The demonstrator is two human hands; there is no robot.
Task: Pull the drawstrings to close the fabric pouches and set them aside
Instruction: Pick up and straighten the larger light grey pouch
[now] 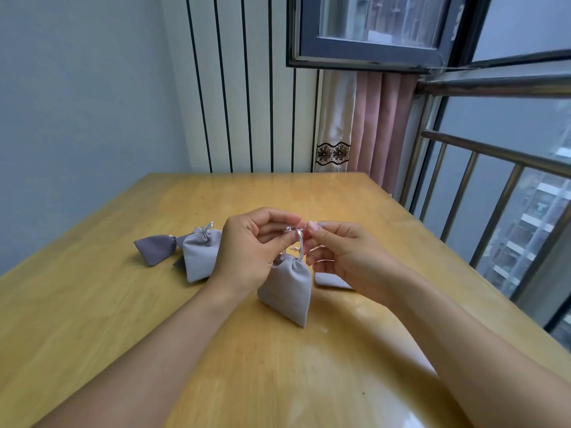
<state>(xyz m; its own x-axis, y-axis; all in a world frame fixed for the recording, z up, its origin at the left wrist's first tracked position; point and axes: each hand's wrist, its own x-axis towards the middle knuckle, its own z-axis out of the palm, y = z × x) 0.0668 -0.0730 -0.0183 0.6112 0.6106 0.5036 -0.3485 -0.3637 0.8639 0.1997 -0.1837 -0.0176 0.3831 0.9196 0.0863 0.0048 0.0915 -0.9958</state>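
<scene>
Head view only: pale grey fabric drawstring pouch hangs between the two hands, its long axis running down and slightly toward the person, its lower corner resting on or just above the glossy yellow wooden table. Its neck is already gathered, and the pale silvery cord rises straight up from it to the fingertips. The left hand is closed, thumb and forefinger pinching the cord just above the neck. The right hand meets it from the other side, fingertips pinched on the cord's upper end, though whether it holds a separate strand is hard to tell at this size. Both hands sit equally near; the pull would run outward, across the pouch's long axis. To the left lie a second pale grey cinched pouch and a darker purple-grey cinched pouch, touching each other. Another pale pouch lies flat, mostly hidden under the right hand.
</scene>
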